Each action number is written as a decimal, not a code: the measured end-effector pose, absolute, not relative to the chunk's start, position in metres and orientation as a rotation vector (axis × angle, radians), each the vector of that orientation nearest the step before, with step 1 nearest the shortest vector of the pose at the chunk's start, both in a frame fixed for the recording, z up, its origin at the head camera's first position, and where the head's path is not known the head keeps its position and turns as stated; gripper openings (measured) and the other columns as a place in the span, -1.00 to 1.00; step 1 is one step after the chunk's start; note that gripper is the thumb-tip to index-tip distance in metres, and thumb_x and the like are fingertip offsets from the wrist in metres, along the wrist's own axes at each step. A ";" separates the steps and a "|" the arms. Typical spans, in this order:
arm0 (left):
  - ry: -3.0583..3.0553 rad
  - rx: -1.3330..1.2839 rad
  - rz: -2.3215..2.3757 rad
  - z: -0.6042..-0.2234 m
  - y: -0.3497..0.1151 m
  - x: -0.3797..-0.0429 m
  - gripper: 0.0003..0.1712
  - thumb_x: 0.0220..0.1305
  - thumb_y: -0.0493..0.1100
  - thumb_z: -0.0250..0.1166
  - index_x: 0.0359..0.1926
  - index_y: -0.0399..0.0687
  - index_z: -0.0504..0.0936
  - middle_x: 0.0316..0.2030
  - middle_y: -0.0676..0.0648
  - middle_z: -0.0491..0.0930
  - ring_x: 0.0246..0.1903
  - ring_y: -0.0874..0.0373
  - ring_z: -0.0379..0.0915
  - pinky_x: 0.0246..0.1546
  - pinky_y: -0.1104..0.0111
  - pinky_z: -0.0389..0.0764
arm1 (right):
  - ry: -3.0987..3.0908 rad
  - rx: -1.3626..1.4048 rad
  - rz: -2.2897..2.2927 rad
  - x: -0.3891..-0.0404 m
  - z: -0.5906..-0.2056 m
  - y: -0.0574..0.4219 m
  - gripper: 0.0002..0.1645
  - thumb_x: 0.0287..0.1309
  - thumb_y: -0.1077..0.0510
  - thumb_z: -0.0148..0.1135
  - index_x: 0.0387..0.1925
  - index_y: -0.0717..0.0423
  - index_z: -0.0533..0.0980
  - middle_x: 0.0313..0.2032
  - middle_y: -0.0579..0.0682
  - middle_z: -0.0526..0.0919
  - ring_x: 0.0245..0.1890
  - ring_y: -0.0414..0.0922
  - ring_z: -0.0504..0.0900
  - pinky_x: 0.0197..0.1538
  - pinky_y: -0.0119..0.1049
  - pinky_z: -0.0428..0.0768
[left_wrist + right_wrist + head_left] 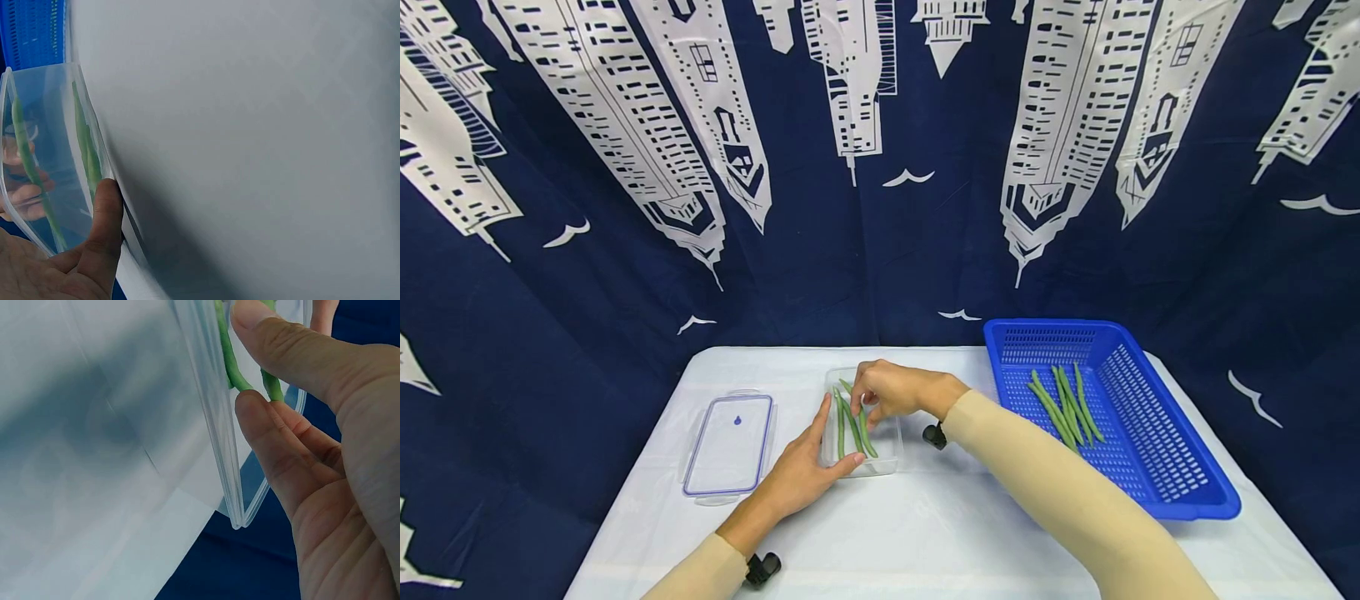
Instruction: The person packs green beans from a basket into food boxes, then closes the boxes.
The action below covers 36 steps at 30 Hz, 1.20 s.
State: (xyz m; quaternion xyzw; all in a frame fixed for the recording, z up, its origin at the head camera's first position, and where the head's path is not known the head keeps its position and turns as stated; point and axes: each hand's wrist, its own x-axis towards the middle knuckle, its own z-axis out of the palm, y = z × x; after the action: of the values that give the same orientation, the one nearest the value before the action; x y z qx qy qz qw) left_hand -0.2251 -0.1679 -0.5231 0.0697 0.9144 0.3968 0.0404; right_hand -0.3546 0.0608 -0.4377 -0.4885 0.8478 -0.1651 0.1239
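Observation:
A clear plastic container point(880, 465) holds several green beans point(841, 433), lying lengthwise. My left hand point(805, 471) is spread round its near left corner, index finger along the left side and thumb on the near rim. In the left wrist view the thumb point(106, 212) presses the container's outer wall point(50, 94). My right hand point(895, 390) reaches over the container from the right, fingers bent downward. In the right wrist view its thumb and index fingertip point(250, 406) are apart, with bean ends point(272, 384) showing between them.
Left of the container lies its clear lid point(730, 446) with a blue seal. A blue perforated basket point(1180, 467) with several green beans point(1067, 400) stands at the right, partly behind my right sleeve. A white cloth covers the table point(910, 542); a dark blue patterned curtain point(820, 250) hangs behind.

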 end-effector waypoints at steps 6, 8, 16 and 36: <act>2.802 0.211 1.215 -0.523 -0.168 -0.225 0.39 0.51 0.46 0.52 0.97 0.21 -0.14 0.83 -0.33 0.22 0.76 -0.37 0.32 0.67 -0.33 0.47 | 2.486 -1.409 -0.452 -0.354 -0.440 0.059 -0.68 0.20 0.16 0.84 -0.02 0.04 0.91 0.07 0.05 0.78 0.08 -0.01 0.83 0.16 -0.45 0.74; 2.804 0.211 1.213 -0.523 -0.168 -0.225 0.41 0.49 0.49 0.51 0.97 0.20 -0.14 0.83 -0.33 0.22 0.75 -0.37 0.32 0.66 -0.33 0.48 | 2.491 -1.414 -0.437 -0.355 -0.441 0.058 -0.68 0.21 0.15 0.84 -0.02 0.03 0.92 0.07 0.05 0.78 0.08 0.00 0.83 0.16 -0.45 0.74; 2.802 0.205 1.210 -0.522 -0.168 -0.224 0.40 0.50 0.47 0.51 0.97 0.21 -0.15 0.84 -0.33 0.20 0.77 -0.39 0.29 0.67 -0.34 0.46 | 2.507 -1.365 -0.417 -0.352 -0.442 0.058 -0.68 0.25 0.14 0.82 0.01 -0.02 0.91 0.09 0.04 0.77 0.11 0.01 0.86 0.17 -0.42 0.75; 2.811 0.206 1.215 -0.523 -0.168 -0.224 0.40 0.49 0.48 0.53 0.97 0.24 -0.14 0.82 -0.35 0.24 0.73 -0.38 0.37 0.62 -0.35 0.51 | 2.511 -1.365 -0.523 -0.343 -0.435 0.067 -0.64 0.42 0.27 0.67 0.19 0.09 0.85 0.21 0.07 0.76 0.17 0.08 0.90 0.26 -0.23 0.85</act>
State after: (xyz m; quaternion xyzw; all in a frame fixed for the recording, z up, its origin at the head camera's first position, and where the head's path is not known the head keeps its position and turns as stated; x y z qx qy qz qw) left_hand -0.2244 -0.1677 -0.5235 0.0670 0.9153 0.3956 0.0361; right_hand -0.3431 0.0670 -0.4351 -0.4666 0.8582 -0.1789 0.1177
